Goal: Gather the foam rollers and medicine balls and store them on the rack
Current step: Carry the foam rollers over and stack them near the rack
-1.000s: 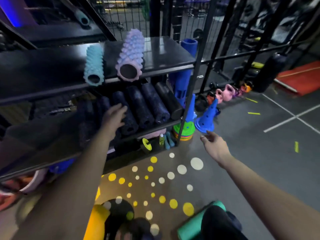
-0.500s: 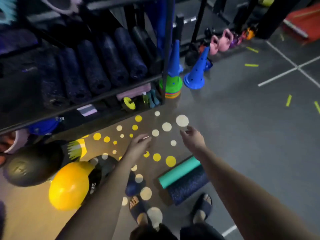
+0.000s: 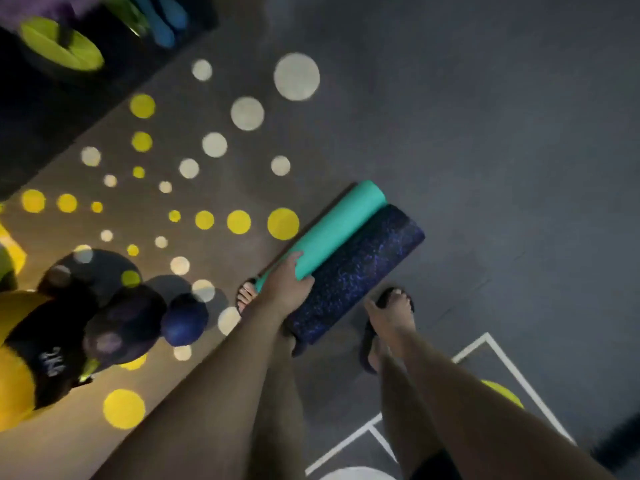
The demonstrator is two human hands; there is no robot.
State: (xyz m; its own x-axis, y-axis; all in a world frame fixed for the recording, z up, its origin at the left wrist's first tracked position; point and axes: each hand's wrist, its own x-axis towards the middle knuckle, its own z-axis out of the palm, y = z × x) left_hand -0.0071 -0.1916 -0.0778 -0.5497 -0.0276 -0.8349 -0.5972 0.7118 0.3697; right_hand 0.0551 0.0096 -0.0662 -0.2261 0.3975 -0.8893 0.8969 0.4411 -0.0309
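Observation:
A teal foam roller (image 3: 341,226) and a thicker dark blue speckled foam roller (image 3: 360,271) lie side by side on the grey floor, right in front of my feet. My left hand (image 3: 287,284) is wrapped around the near end of the teal roller, thumb over its top. My right hand (image 3: 381,315) hovers just right of the speckled roller's near end, over my right foot, holding nothing. To the left sit several medicine balls: a small blue one (image 3: 183,322), a dark one (image 3: 126,323), a black one marked 2KG (image 3: 52,358) and a yellow one (image 3: 12,382).
The dark bottom of the rack (image 3: 41,133) fills the upper left, with a lime disc (image 3: 60,46) and blue dumbbells (image 3: 168,22) on it. Yellow and white dots cover the floor. White floor lines (image 3: 498,351) and a yellow object (image 3: 504,393) lie at lower right.
My view has dropped from the rack shelves to the floor. My left hand left the shelf, came down and took hold of the teal roller; my right hand lowered beside the speckled roller.

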